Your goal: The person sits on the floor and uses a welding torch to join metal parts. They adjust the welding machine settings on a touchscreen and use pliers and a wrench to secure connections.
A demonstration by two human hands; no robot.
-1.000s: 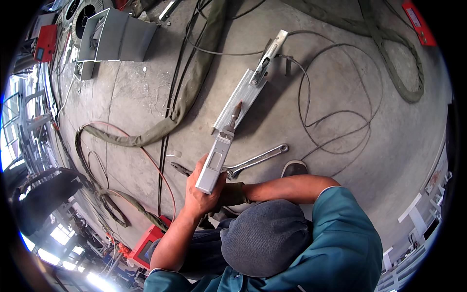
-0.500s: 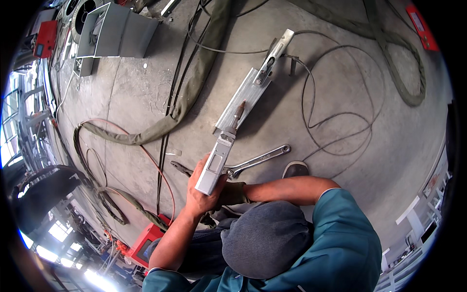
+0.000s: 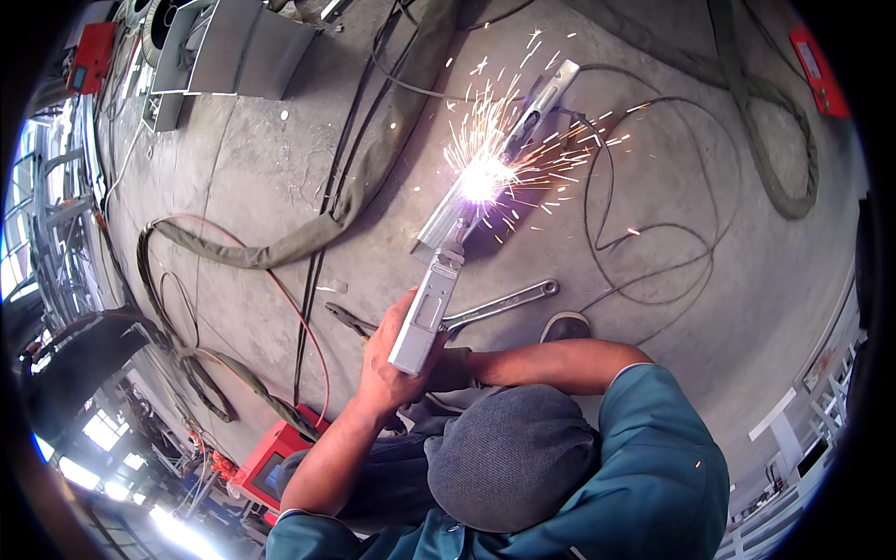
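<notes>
My bare left hand (image 3: pixel 385 369) wraps around the grey body of a handheld welding gun (image 3: pixel 426 308). My right hand (image 3: pixel 450 370), in an olive glove, is beneath the gun from the right; its fingers are hidden. The gun's nozzle points at a silvery metal channel (image 3: pixel 439 226) on the floor. A bright white glare at its tip throws orange sparks (image 3: pixel 483 175) and hides the spot under it. From the channel's far end extends a slotted metal bar (image 3: pixel 557 86). Beside the gun lie a long chrome wrench (image 3: pixel 504 304) and pliers (image 3: pixel 347 319).
A thick olive sleeved hose (image 3: pixel 350 210) and black cables cross the floor on the left. Thin cable loops (image 3: pixel 653 224) lie right. Red boxes (image 3: pixel 821 70) stand around the edges. A grey metal housing (image 3: pixel 252 51) stands far left; my shoe (image 3: pixel 567 327) is near the wrench.
White glare and flying sparks have appeared at the gun's nozzle. The gun has shifted slightly right in the picture, with my left hand still gripping it.
</notes>
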